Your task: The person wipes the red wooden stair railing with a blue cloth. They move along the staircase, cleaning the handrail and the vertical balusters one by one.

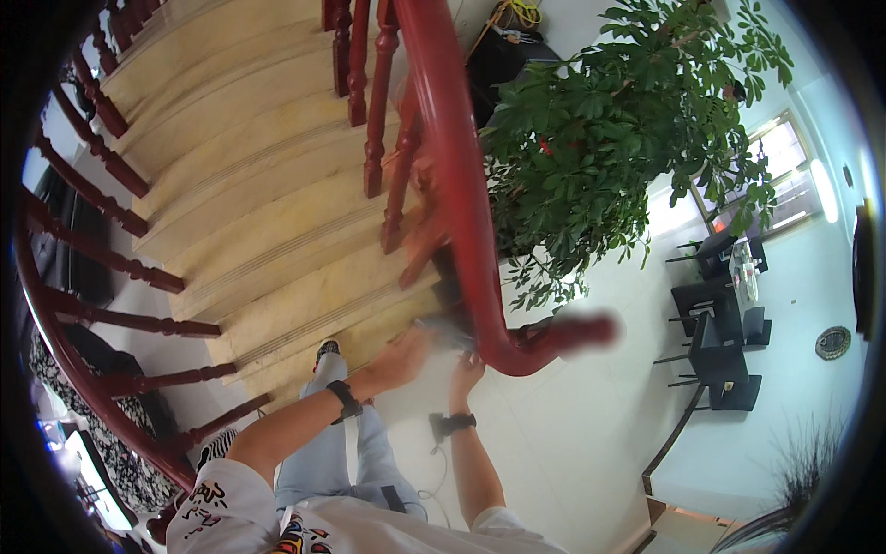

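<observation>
My left hand [407, 354], blurred, has its fingers curled beside a smeared grey thing [448, 334]; whether it grips this thing cannot be told. My right hand [468, 374] is raised just below the curve of the red handrail [484, 291], its fingertips at or close to the rail's underside. What lies between those fingers is hidden. A dark band is on each wrist. The glossy handrail runs down from the top and bends right to a blurred end. Red turned balusters [374, 138] stand under it.
Curved yellowish stone steps [277, 228] rise on the left, with a second red railing [52, 346] beyond. A large leafy plant [588, 138] stands behind the handrail. Dark chairs [720, 346] and a table [744, 270] are at the far right. A cable [443, 478] lies near my legs.
</observation>
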### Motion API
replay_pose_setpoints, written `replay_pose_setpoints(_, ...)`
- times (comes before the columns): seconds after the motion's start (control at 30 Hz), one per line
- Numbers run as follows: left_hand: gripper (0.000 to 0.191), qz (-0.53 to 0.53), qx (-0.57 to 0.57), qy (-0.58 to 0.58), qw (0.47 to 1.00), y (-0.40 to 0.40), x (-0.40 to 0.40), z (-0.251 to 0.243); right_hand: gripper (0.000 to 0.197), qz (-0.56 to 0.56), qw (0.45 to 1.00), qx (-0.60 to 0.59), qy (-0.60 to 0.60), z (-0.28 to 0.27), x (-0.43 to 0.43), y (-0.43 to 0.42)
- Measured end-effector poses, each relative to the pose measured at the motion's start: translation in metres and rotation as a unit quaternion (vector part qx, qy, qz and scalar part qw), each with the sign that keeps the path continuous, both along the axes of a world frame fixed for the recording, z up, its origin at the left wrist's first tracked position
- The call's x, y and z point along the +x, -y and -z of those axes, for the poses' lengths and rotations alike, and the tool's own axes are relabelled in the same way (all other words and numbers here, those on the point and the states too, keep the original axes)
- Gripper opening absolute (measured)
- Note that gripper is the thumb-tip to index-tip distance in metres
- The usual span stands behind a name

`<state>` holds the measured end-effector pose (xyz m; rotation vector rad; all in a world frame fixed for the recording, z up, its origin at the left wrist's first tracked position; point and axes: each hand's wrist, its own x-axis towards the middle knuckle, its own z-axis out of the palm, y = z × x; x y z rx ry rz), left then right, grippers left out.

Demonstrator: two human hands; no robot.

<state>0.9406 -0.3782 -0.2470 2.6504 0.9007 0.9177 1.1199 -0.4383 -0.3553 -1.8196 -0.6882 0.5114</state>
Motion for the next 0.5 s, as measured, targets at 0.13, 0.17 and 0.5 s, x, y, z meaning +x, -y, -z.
replay_pose_setpoints(0.13, 0.060, -0.035, -0.133, 0.023, 0.990, -0.021, 0.007, 0.005, 0.038, -0.089, 0.976, 0.005, 0.197, -0.001, 0.001, -0.009)
replay_pose_setpoints(0.17, 0.065, -0.038, -0.149, 0.009, 0.988, -0.030, 0.010, 0.006, 0.038, -0.082, 0.977, 0.009, 0.197, 0.001, 0.000, -0.013)
replay_pose_setpoints(0.5, 0.085, 0.077, -0.445, 0.115, 0.885, -0.067, 0.062, -0.025, 0.045, -0.214, 0.972, 0.098, -0.006, 0.015, 0.001, -0.061)
